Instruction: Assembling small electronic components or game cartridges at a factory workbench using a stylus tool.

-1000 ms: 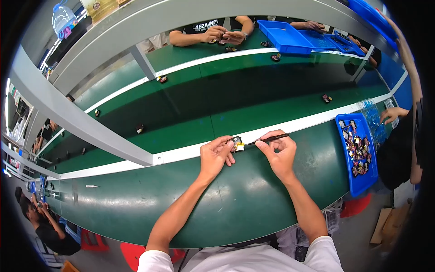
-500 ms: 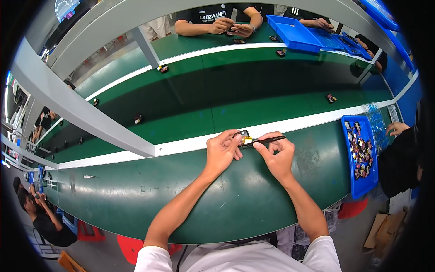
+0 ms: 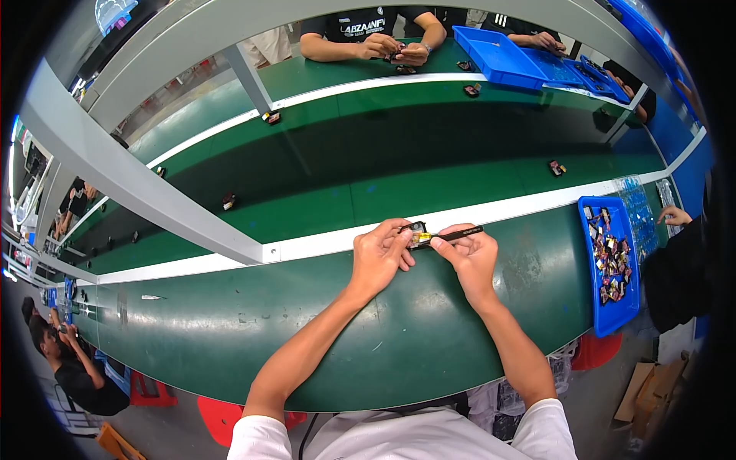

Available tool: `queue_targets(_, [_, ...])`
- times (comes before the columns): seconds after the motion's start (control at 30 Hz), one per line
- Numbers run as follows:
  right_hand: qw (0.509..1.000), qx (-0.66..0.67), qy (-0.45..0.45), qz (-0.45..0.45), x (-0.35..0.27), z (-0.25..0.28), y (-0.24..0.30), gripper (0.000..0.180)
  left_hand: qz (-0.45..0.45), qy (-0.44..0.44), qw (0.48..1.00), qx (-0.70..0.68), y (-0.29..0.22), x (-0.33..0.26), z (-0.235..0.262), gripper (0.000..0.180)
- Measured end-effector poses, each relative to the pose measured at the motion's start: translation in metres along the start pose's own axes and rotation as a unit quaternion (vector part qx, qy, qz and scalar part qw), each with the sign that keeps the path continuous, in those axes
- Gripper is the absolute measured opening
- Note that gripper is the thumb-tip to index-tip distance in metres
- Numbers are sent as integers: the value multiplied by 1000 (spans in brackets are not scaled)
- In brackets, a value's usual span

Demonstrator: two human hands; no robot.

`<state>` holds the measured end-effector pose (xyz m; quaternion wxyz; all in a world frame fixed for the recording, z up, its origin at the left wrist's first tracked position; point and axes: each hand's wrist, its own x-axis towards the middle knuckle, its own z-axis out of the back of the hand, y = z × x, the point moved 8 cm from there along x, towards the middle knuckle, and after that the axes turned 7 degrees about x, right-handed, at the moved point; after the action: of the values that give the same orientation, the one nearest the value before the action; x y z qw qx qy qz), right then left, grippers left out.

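In my left hand (image 3: 376, 257) is a small black device housing (image 3: 418, 227), pinched between thumb and fingers, with a yellow and silver part inside it. A pair of black tweezers (image 3: 464, 232) lies in the grip of my right hand (image 3: 471, 257), its back end pointing right. Its tips reach into the housing beside the yellow part; exactly what they touch is too small to make out. Both hands are closed and nearly meet above the near edge of the belt.
To the right stands a blue tray (image 3: 598, 307) of small electronic parts, beside clear plastic trays (image 3: 635, 207). Several small assemblies, one a black piece (image 3: 557, 167), ride on the green belt (image 3: 445, 184). A grey post (image 3: 153, 180) slants across the left. Co-workers sit opposite and at both sides.
The tweezers and right fingers have shifted slightly, and the housing is tilted so more of its inside shows. Assemblies on the belt have slid a little left. The opposite co-worker's hands have moved.
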<state>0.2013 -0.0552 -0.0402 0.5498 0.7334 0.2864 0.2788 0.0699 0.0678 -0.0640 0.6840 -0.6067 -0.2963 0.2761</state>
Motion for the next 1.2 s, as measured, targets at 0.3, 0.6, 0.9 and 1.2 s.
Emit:
queue_targets(0.3, [993,27,-14,-118,1,3,-9,13,-6,2,1000,4,-2,-1,-1,24])
queue_targets(0.6, [994,17,-1,-105,1,1,-11,14,8,7,1000,0,2,1,-1,25])
queue_targets(0.9, [993,34,-2,-114,0,0,-10,13,29,45,997,-58,3,3,-2,25])
queue_targets(1.2, [993,37,-6,-116,-1,1,-9,13,22,30,999,-33,1,2,-3,27])
